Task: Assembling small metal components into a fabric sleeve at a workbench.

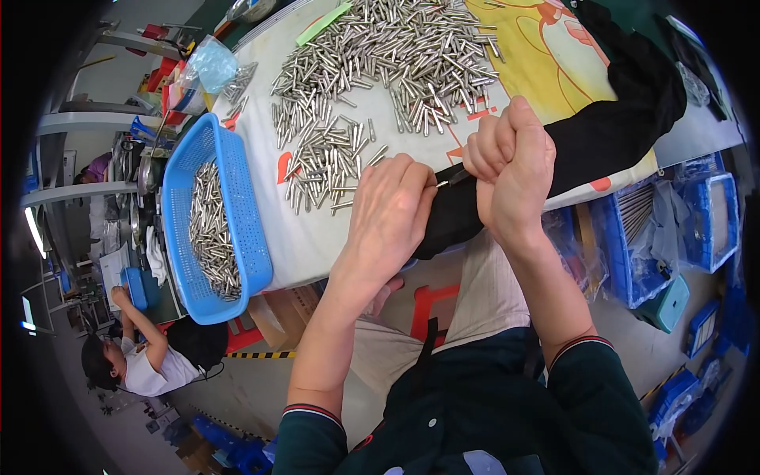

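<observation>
My left hand (388, 207) is closed at the near edge of the pile, fingers curled around a small silver metal pin (442, 184) whose end shows past the fingertips. Facing it, my right hand (513, 162) makes a fist over a black cloth (578, 150). A dark piece shows between this fist and the pin's end; what the fist grips is mostly hidden. Beyond my hands, many loose silver metal pins (396, 59) with tapered ends are heaped on the white and yellow table cover (265, 178).
A blue plastic basket (252, 229) of similar pins stands at the table's left edge. Near the back lie a green strip (323, 24) and a light-blue plastic bag (212, 65). Blue crates (625, 253) sit at the right. Another person (154, 360) works at far left.
</observation>
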The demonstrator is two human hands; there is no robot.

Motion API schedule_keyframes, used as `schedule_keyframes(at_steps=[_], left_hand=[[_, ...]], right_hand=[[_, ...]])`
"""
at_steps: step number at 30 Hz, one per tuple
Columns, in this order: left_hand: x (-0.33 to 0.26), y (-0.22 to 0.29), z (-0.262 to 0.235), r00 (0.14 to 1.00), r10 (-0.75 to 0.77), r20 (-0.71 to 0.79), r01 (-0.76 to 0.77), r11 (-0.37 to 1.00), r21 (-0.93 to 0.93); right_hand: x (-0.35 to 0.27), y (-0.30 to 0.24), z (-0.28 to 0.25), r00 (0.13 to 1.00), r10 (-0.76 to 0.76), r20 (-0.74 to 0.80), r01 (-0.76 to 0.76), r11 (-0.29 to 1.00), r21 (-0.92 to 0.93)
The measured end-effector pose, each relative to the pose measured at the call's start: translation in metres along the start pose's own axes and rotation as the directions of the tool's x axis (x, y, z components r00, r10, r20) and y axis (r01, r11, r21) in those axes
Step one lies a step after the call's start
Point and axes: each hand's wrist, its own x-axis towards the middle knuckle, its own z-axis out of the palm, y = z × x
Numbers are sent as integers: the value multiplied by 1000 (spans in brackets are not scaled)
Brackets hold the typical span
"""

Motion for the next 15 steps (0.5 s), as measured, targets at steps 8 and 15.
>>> schedule_keyframes(at_steps=[8,15], left_hand=[[-4,-18,-37,982,-124,-139,156,956,250],[15,-36,-42,980,-68,-185,119,952,281]], right_hand=[[-1,-1,-3,1000,6,12,-6,1000,15],[-1,-1,1,1000,8,20,-8,1000,18]])
